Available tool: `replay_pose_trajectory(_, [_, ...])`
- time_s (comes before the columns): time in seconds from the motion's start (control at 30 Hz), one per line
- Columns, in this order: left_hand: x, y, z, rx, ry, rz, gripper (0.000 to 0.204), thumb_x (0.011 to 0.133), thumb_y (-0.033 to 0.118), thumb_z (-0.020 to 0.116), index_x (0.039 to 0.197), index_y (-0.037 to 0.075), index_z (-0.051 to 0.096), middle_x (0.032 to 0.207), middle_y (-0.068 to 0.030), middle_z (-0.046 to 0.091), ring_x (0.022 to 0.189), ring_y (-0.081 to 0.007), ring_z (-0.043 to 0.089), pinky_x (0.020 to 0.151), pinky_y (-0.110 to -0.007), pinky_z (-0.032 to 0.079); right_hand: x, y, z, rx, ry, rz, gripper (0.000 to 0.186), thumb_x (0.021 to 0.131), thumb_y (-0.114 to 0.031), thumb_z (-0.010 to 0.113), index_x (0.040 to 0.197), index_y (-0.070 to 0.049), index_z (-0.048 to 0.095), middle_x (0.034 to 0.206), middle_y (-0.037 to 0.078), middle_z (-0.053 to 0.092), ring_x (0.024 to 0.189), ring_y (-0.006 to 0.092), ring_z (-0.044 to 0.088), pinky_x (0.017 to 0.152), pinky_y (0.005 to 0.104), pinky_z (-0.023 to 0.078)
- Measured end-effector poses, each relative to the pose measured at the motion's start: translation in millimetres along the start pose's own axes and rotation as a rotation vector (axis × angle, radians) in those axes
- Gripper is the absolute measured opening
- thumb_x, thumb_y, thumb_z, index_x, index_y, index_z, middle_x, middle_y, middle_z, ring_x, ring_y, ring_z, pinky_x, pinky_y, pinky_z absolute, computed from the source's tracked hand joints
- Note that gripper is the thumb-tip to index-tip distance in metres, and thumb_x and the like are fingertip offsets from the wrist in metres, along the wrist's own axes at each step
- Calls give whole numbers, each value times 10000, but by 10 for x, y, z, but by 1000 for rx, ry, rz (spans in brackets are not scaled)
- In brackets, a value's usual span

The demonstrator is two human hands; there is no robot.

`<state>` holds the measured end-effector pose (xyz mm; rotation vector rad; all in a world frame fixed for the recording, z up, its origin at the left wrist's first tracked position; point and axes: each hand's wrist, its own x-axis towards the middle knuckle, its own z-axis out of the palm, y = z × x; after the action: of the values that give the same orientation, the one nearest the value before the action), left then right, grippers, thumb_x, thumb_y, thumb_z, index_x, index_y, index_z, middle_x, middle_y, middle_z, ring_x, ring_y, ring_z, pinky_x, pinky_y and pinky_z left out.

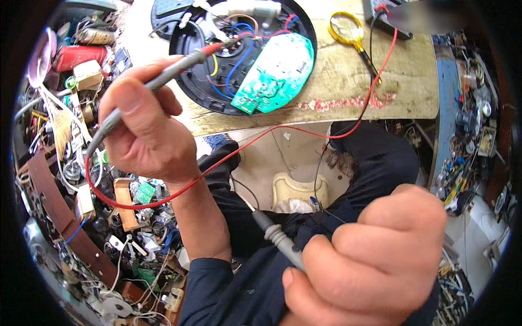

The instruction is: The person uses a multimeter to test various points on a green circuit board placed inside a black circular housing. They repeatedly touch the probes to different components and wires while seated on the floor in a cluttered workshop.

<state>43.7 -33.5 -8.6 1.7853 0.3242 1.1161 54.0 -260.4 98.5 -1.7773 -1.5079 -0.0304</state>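
Note:
A grey test probe with a red tip section is pinched between the thumb and fingers of my left hand. Its tip points at wiring inside a round black appliance housing; whether it touches anything, I cannot tell. A green circuit board lies tilted in that housing, among red, blue and yellow wires. Low on the right, my right hand is closed round a second grey probe, its end directed up and left, above my lap. The red lead runs from the left-hand probe across to a dark meter.
A yellow-rimmed magnifying glass rests on the worn wooden table, near scattered red and white bits. Crowded piles of electronic parts stand to the left, and more parts line the right. A cream plastic stool shows between my legs.

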Motion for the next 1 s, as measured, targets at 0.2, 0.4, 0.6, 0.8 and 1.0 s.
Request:
replay_pose_trajectory(0.2, [-22,-41,-100,30,-40,13,546,1089,439,498,882,-31,686,755,-123,715,499,-40,418,455,-175,256,-54,-18,101,-208,11,-54,264,552,-213,712,778,-93,645,708,10,560,500,106,463,428,281,292])
replay_pose_trajectory(0.4, [-41,47,41,131,-26,-15,610,1111,429,422,932,-69,726,637,-40,602,497,-33,372,484,-196,209,-198,-41,87,-343,-79,-45,244,551,-204,710,728,-74,605,686,15,534,508,125,471,424,299,322])
replay_pose_trajectory(0.6, [-66,62,48,61,39,-55,557,1103,406,484,971,-82,719,807,-102,703,542,-43,427,488,-160,269,-259,-74,130,-445,-217,-79,238,550,-196,708,678,-56,564,665,19,508,516,145,479,419,318,352])
replay_pose_trajectory(0.8, [-49,85,21,53,18,-34,554,1100,406,489,944,-69,728,722,-79,665,533,-42,423,492,-170,257,-227,-146,61,-445,-267,-108,253,549,-210,705,658,-53,540,647,12,470,541,157,484,434,309,372])
replay_pose_trajectory(1.0, [34,230,111,28,50,2,575,1097,416,478,895,-51,748,585,-25,579,484,-39,396,474,-195,221,-277,-374,205,-407,210,172,276,584,-230,668,778,-40,613,684,18,471,556,145,479,464,263,366])
